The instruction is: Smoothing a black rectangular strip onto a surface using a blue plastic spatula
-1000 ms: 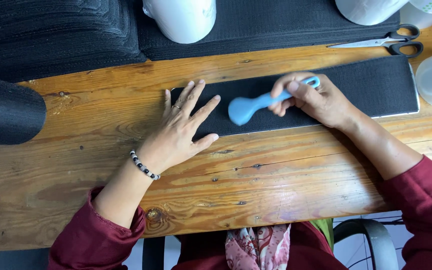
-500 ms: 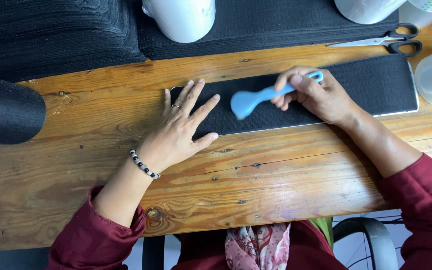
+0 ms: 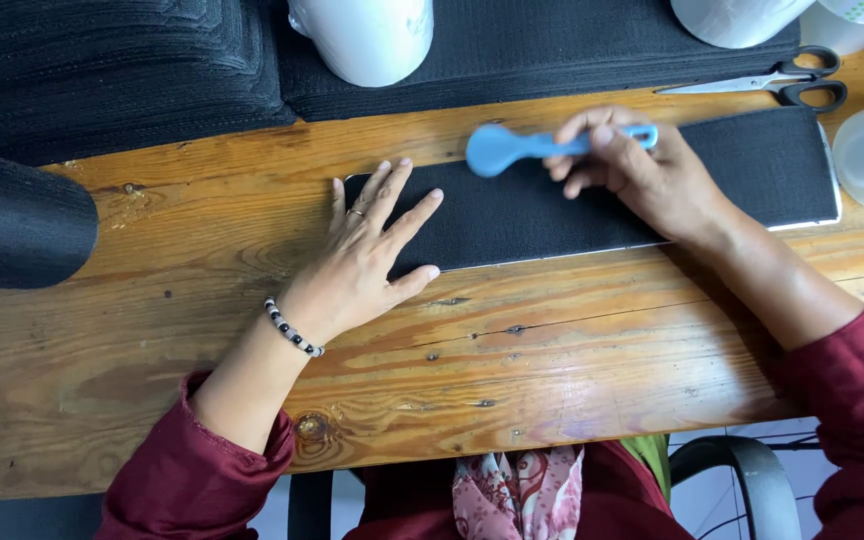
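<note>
A black strip (image 3: pixel 592 200) is pressed flat on the wooden tabletop (image 3: pixel 512 380) by the left hand (image 3: pixel 362 260), fingers spread apart. A blue spoon-shaped tool (image 3: pixel 532 146) is held over the strip's far edge, with the grip of the right hand (image 3: pixel 642 170) clamped on its handle.

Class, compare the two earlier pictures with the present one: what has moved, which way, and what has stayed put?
The right hand, keeping its grip on the blue spoon-shaped tool, has carried it up toward the far edge of the black fabric strip. Nothing was picked up or released. The left hand stays flat on the strip's left end; the scissors and white rolls have not shifted.
</note>
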